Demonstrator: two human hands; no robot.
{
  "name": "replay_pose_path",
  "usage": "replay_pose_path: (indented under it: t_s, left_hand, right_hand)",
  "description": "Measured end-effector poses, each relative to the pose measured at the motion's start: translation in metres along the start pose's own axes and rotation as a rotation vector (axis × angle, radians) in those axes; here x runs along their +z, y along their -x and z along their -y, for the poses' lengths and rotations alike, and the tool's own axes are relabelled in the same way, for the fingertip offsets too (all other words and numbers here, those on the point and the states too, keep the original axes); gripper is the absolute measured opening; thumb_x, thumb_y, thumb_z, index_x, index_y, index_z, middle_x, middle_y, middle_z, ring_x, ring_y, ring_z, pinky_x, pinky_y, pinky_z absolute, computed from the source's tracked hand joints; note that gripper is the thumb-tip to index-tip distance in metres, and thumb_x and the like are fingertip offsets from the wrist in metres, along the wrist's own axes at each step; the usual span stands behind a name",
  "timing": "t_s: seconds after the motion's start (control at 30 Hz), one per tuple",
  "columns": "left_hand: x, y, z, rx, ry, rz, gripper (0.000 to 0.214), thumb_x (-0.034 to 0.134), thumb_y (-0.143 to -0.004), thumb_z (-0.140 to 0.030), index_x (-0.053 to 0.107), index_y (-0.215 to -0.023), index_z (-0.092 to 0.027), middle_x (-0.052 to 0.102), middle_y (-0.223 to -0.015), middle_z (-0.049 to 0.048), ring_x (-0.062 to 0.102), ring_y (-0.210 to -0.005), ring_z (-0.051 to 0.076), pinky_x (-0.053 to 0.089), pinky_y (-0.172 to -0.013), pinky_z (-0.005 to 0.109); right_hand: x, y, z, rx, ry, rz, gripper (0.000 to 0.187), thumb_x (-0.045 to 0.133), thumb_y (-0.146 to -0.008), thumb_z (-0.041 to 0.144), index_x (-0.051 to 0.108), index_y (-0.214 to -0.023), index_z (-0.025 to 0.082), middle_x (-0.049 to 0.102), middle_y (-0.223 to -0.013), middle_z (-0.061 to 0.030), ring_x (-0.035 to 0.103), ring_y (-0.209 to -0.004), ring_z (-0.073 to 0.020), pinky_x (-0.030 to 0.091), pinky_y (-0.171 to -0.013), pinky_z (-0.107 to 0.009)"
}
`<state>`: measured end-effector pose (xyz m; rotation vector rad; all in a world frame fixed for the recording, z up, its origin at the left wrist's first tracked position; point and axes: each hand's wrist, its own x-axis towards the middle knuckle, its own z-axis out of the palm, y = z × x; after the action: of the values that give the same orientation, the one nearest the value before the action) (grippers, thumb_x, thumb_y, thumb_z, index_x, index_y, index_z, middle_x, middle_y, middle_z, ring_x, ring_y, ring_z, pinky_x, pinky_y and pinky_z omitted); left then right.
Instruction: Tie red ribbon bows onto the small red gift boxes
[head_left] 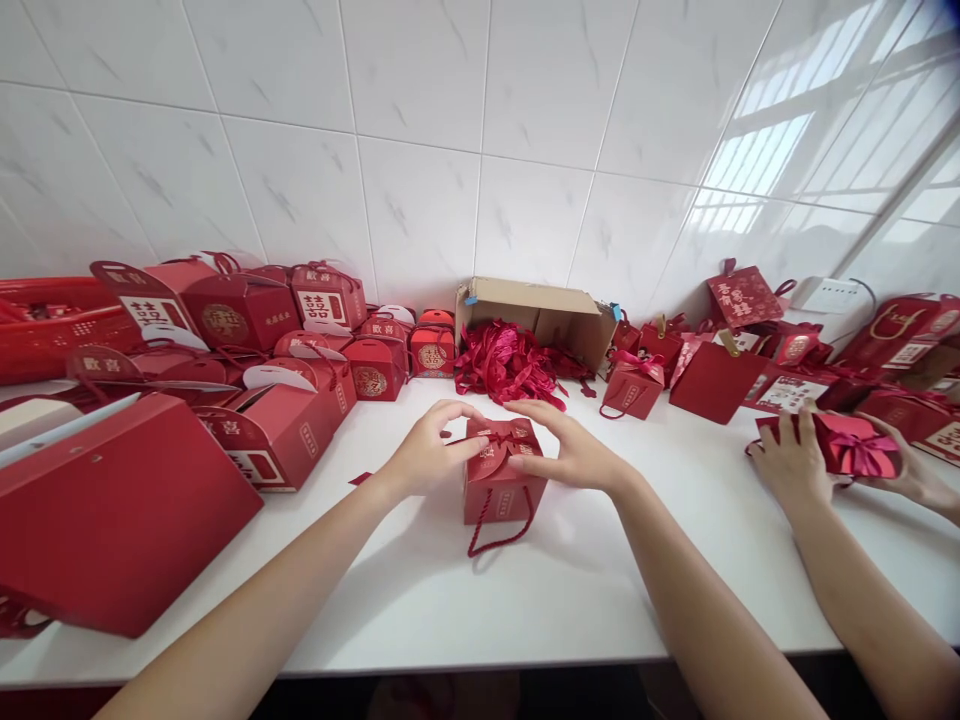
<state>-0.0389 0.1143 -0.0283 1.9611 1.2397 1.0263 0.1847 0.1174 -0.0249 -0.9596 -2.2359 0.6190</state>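
A small red gift box (504, 500) stands upright on the white table in front of me, gold characters on its folded top. A dark red ribbon bow (511, 438) sits at the middle of that top, and a twisted red cord handle (501, 545) hangs down its near side. My left hand (439, 448) grips the box's top from the left, thumb on the lid by the bow. From the right, my right hand (570, 448) closes on the same top, its thumb on the near flap and its fingers curved toward the far edge.
Behind the box, a cardboard carton (536, 300) lies on its side, spilling red ribbons (499, 360). Red boxes (285, 430) crowd the left, near a red basket (67, 325). More boxes (720, 378) stand right, where another person's hands (799, 465) hold a box with a pink bow (862, 450).
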Motion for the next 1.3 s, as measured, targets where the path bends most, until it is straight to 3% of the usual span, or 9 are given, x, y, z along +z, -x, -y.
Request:
replay_pose_path:
  t_s: [0.17, 0.4, 0.53, 0.67, 0.77, 0.9, 1.13, 1.23, 1.3]
  left_hand:
    - [0.013, 0.005, 0.01, 0.013, 0.109, 0.002, 0.026, 0.062, -0.075, -0.033, 0.062, -0.098, -0.021, 0.061, -0.107, 0.0068, 0.058, -0.103, 0.024, 0.049, -0.088, 0.04]
    - [0.019, 0.008, 0.012, -0.037, 0.158, -0.035, 0.023, 0.064, -0.074, -0.032, 0.058, -0.093, -0.02, 0.058, -0.107, 0.0062, 0.055, -0.107, 0.024, 0.046, -0.091, 0.039]
    - [0.022, 0.01, 0.011, -0.173, 0.243, -0.083, 0.036, 0.067, -0.071, -0.036, 0.049, -0.099, -0.022, 0.054, -0.113, 0.0071, 0.05, -0.114, 0.024, 0.046, -0.087, 0.037]
    - [0.022, 0.012, 0.011, -0.288, 0.23, -0.125, 0.045, 0.072, -0.064, -0.041, 0.044, -0.094, -0.022, 0.053, -0.102, 0.0043, 0.053, -0.1, 0.021, 0.044, -0.079, 0.032]
    - [0.02, 0.01, 0.013, -0.361, 0.268, -0.052, 0.044, 0.071, -0.064, -0.046, 0.043, -0.087, -0.021, 0.051, -0.086, -0.0015, 0.052, -0.077, 0.014, 0.041, -0.066, 0.027]
    - [0.016, 0.007, 0.015, -0.436, 0.264, 0.084, 0.041, 0.069, -0.064, -0.052, 0.053, -0.081, -0.018, 0.057, -0.078, -0.0016, 0.051, -0.068, 0.014, 0.037, -0.062, 0.026]
    - [0.011, 0.009, 0.012, -0.458, 0.316, 0.21, 0.042, 0.066, -0.068, -0.056, 0.073, -0.085, -0.018, 0.071, -0.09, 0.0036, 0.058, -0.084, 0.021, 0.037, -0.073, 0.029]
    - [0.008, 0.01, 0.012, -0.445, 0.273, 0.157, 0.039, 0.068, -0.065, -0.057, 0.071, -0.073, -0.018, 0.068, -0.074, 0.0008, 0.054, -0.071, 0.017, 0.034, -0.066, 0.028]
    - [0.005, 0.01, 0.013, -0.436, 0.198, 0.108, 0.041, 0.069, -0.063, -0.058, 0.059, -0.055, -0.018, 0.052, -0.053, -0.0032, 0.042, -0.054, 0.012, 0.026, -0.056, 0.027]
  right_hand:
    - [0.014, 0.002, -0.009, -0.024, -0.083, -0.054, 0.058, 0.066, -0.078, 0.036, 0.047, -0.131, 0.025, 0.053, -0.128, -0.0095, 0.053, -0.115, -0.0242, 0.044, -0.099, -0.041]
    - [0.024, 0.006, -0.01, -0.013, -0.131, -0.096, 0.046, 0.056, -0.085, 0.036, 0.049, -0.129, 0.025, 0.055, -0.129, -0.0088, 0.053, -0.116, -0.0245, 0.044, -0.098, -0.041]
    - [0.022, 0.009, -0.014, 0.157, -0.246, -0.151, 0.045, 0.053, -0.086, 0.039, 0.047, -0.13, 0.03, 0.044, -0.141, -0.0062, 0.042, -0.128, -0.025, 0.045, -0.098, -0.042]
    - [0.018, 0.01, -0.014, 0.487, -0.334, -0.162, 0.059, 0.067, -0.072, 0.05, 0.048, -0.123, 0.026, 0.052, -0.126, -0.0105, 0.061, -0.097, -0.022, 0.053, -0.072, -0.034]
    - [0.017, 0.009, -0.012, 0.623, -0.375, -0.12, 0.051, 0.069, -0.068, 0.056, 0.051, -0.102, 0.022, 0.059, -0.096, -0.0037, 0.055, -0.065, -0.0112, 0.043, -0.053, -0.024]
    - [0.015, 0.009, -0.012, 0.673, -0.346, -0.028, 0.046, 0.065, -0.068, 0.063, 0.049, -0.076, 0.02, 0.048, -0.066, 0.0049, 0.038, -0.053, -0.0079, 0.028, -0.049, -0.023]
    - [0.007, 0.01, -0.014, 0.581, -0.434, 0.064, 0.053, 0.052, -0.074, 0.068, 0.048, -0.057, 0.018, 0.037, -0.058, 0.0042, 0.028, -0.054, -0.0094, 0.019, -0.052, -0.026]
    - [0.0, 0.012, -0.016, 0.603, -0.448, 0.019, 0.05, 0.058, -0.072, 0.065, 0.048, -0.056, 0.018, 0.036, -0.056, 0.0046, 0.027, -0.054, -0.0094, 0.018, -0.052, -0.027]
    - [-0.006, 0.014, -0.018, 0.584, -0.421, 0.033, 0.046, 0.064, -0.07, 0.06, 0.052, -0.056, 0.018, 0.037, -0.056, 0.0044, 0.028, -0.055, -0.0096, 0.019, -0.053, -0.027]
